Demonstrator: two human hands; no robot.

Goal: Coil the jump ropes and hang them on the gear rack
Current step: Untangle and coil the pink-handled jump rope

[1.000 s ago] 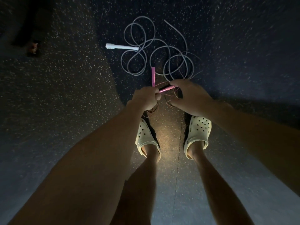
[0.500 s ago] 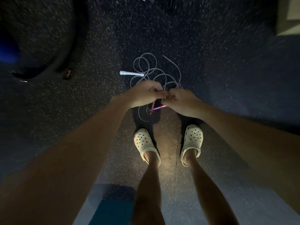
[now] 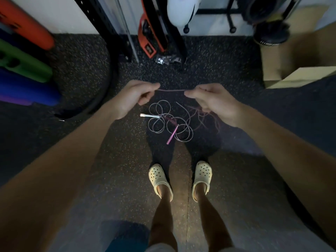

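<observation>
A thin pink jump rope (image 3: 171,90) stretches taut between my two hands above the dark speckled floor. My left hand (image 3: 135,96) pinches one end of that stretch, and my right hand (image 3: 211,100) pinches the other, with loose pink loops (image 3: 203,118) hanging under it. One pink handle (image 3: 172,135) dangles or lies below, over the other rope. A grey jump rope (image 3: 163,119) lies tangled on the floor between my hands and feet, its white handle (image 3: 147,115) pointing left.
A black rack upright (image 3: 107,28) and orange-black gear (image 3: 150,33) stand at the wall ahead. Coloured foam rollers (image 3: 21,57) lie at the left, a cardboard box (image 3: 298,59) at the right. My feet in cream clogs (image 3: 160,179) stand below the ropes.
I have straightened up and the view has lifted to show the wall. My hands, close together over the pink handles before, have risen and spread apart, drawing the pink rope taut.
</observation>
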